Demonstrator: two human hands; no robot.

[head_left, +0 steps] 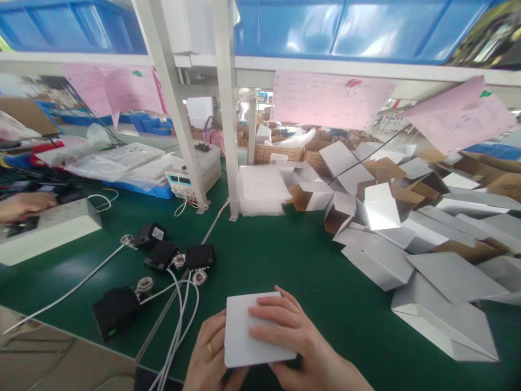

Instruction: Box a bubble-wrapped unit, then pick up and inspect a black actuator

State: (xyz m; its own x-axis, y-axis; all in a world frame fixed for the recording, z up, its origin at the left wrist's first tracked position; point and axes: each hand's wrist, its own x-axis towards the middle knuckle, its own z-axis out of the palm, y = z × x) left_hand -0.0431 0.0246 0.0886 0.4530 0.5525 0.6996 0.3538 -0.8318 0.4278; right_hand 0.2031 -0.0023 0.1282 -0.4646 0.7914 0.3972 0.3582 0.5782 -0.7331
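- The left hand [207, 347] holds the left edge of a flat white box [254, 328]; its fingers [215, 325] curl against the box's side and underside, and a ring shows on one of them.
- The right hand [293, 336] lies on top of the box, its fingers [264, 314] held together and pressed flat on the upper face, pointing leftward.
- The white box sits between both hands, low over the green tabletop [285, 255], at the near edge of the view.
- Just left of the left fingers, white cables [179, 315] run away toward four black adapters [163, 255], each with a metal fitting.
- Well to the right of the right fingers lies a heap of folded white cartons [407, 239], some showing brown insides.
- Beyond the fingers, a stack of white foam sheets [260, 190] rests beside a white frame post [226, 108].
- Far to the left, another person's hand [24, 205] rests by a white device [44, 231].
- Pink papers [329, 98] hang from the shelf above, under blue bins [345, 27].
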